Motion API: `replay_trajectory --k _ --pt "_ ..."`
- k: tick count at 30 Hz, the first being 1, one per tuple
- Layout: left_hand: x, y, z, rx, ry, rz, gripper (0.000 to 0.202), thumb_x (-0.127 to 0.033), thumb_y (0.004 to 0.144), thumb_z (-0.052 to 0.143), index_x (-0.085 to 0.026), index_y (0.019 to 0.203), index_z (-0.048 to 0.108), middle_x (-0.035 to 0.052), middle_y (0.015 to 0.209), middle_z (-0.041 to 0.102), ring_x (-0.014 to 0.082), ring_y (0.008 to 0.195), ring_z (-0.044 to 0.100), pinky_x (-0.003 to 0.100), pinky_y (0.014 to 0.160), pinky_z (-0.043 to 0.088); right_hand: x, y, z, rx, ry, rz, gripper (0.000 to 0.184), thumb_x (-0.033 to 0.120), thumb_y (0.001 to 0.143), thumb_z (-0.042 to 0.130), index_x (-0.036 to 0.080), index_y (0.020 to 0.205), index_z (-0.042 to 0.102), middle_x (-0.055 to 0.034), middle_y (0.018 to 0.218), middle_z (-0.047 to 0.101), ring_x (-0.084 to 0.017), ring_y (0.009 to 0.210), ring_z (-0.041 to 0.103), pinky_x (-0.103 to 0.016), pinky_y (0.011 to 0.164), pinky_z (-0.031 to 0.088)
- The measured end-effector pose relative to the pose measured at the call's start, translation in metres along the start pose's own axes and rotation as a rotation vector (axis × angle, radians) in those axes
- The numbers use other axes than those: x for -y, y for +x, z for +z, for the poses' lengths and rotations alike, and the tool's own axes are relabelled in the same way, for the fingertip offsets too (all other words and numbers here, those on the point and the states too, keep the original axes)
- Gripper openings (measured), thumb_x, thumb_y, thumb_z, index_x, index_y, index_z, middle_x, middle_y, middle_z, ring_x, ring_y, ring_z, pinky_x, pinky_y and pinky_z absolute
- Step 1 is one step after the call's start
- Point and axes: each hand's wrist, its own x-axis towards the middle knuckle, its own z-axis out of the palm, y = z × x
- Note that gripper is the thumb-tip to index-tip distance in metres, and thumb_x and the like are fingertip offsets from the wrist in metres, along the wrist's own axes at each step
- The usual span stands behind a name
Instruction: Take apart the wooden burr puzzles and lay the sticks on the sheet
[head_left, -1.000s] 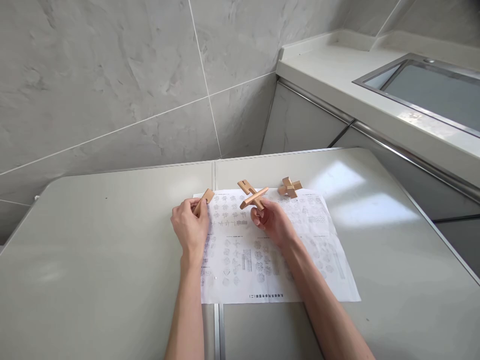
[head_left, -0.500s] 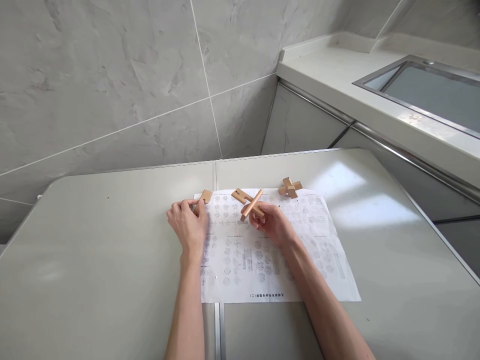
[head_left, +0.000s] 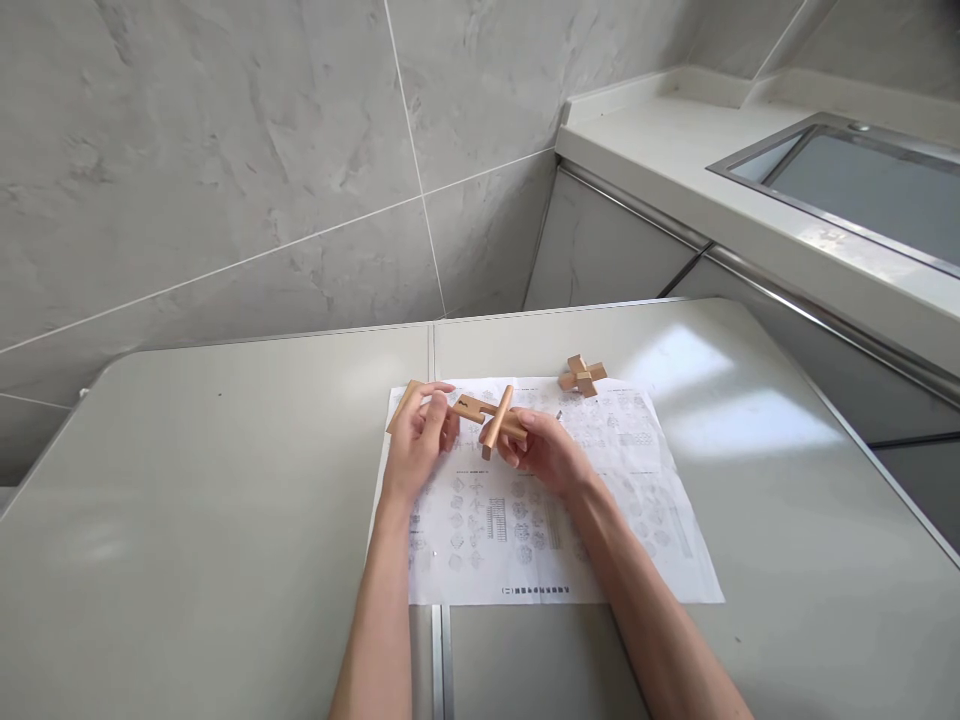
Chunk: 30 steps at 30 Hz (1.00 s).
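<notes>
My right hand (head_left: 546,448) holds two wooden puzzle pieces crossed over each other above the paper sheet. One is a flat notched wooden piece (head_left: 469,407) with a dark mark on it; the other is a slim wooden stick (head_left: 499,422) lying across it. My left hand (head_left: 421,440) is at the notched piece's left end, fingers curved and apart; whether they touch it I cannot tell. Behind that hand another wooden piece (head_left: 403,402) lies at the sheet's left edge, partly hidden by the fingers.
Under my hands lies a white printed sheet (head_left: 480,570) with rows of small diagrams. An assembled wooden cross (head_left: 583,376) sits at its far edge. The pale folding table (head_left: 225,520) meets a grey tiled wall, with a white counter (head_left: 637,140) and sink at the right.
My left hand has let go of the wooden piece at the left edge and moved right to the notched piece. The crossed pieces in my right hand have turned and dipped slightly.
</notes>
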Motion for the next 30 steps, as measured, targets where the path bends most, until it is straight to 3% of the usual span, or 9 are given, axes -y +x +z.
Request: replay_trajectory --k 3,8,11,14,18,22,30 --pt "-0.0024 -0.0015 0.0039 0.115 -0.054 -0.028 0.045 -0.067 0.096 0.070 -0.023 0.105 0.073 -0.0040 0.059 0.054 0.0133 0.051 0.046 0.027 0.052 0.037 -0.0017 0.0002 -0.0003 0.030 0.013 -0.012 0.048 0.063 0.096 0.069 0.023 0.073 0.058 -0.0018 0.066 0.059 -0.018 0.061 0.054 -0.031 0.058 0.038" --pt "0.0001 -0.0017 0.0024 0.110 -0.095 -0.029 0.039 -0.061 0.094 0.076 -0.024 0.104 0.075 -0.0013 0.066 0.059 0.0139 0.058 0.051 0.027 0.052 0.038 -0.0053 -0.0008 -0.0013 0.019 0.057 -0.028 0.040 0.064 0.099 0.069 0.027 0.099 0.055 0.0017 0.069 0.067 -0.015 0.055 0.056 -0.027 0.057 0.036" --pt "0.0001 -0.0025 0.0014 0.108 -0.098 -0.030 0.038 -0.061 0.093 0.076 -0.024 0.102 0.076 -0.0014 0.065 0.057 0.0144 0.058 0.050 0.027 0.053 0.038 -0.0050 -0.0019 -0.0019 0.048 0.041 -0.019 0.055 0.072 0.097 0.068 0.030 0.129 0.052 0.0022 0.067 0.071 -0.018 0.055 0.062 -0.026 0.054 0.036" --pt "-0.0006 -0.0033 0.0016 0.114 -0.102 -0.023 0.037 -0.060 0.094 0.075 -0.024 0.101 0.076 -0.0020 0.064 0.055 0.0137 0.057 0.047 0.027 0.053 0.039 -0.0029 -0.0024 -0.0022 0.126 0.022 -0.010 0.071 0.076 0.094 0.069 0.028 0.143 0.051 0.0008 0.068 0.072 -0.019 0.056 0.066 -0.026 0.051 0.035" --pt "-0.0008 -0.0036 0.0018 0.131 -0.110 -0.016 0.036 -0.058 0.096 0.074 -0.022 0.102 0.075 -0.0025 0.065 0.053 0.0126 0.058 0.047 0.026 0.055 0.040 -0.0015 -0.0021 -0.0032 0.215 0.023 0.003 0.078 0.075 0.090 0.075 0.028 0.147 0.049 -0.0022 0.080 0.076 -0.020 0.058 0.071 -0.025 0.048 0.038" --pt "-0.0002 -0.0036 0.0011 0.144 -0.100 -0.006 0.034 -0.055 0.100 0.071 -0.022 0.104 0.074 -0.0027 0.066 0.054 0.0118 0.059 0.047 0.025 0.057 0.041 -0.0023 -0.0018 -0.0040 0.264 0.053 0.008 0.070 0.066 0.091 0.080 0.030 0.141 0.046 -0.0004 0.080 0.075 -0.020 0.058 0.074 -0.022 0.043 0.038" --pt "0.0013 -0.0027 0.0006 0.147 -0.105 0.000 0.033 -0.054 0.102 0.068 -0.021 0.103 0.072 -0.0024 0.068 0.055 0.0116 0.061 0.049 0.025 0.058 0.041 -0.0019 -0.0017 -0.0033 0.122 0.056 0.020 0.056 0.068 0.088 0.082 0.030 0.114 0.050 0.0062 0.068 0.068 -0.017 0.045 0.070 -0.019 0.037 0.032"
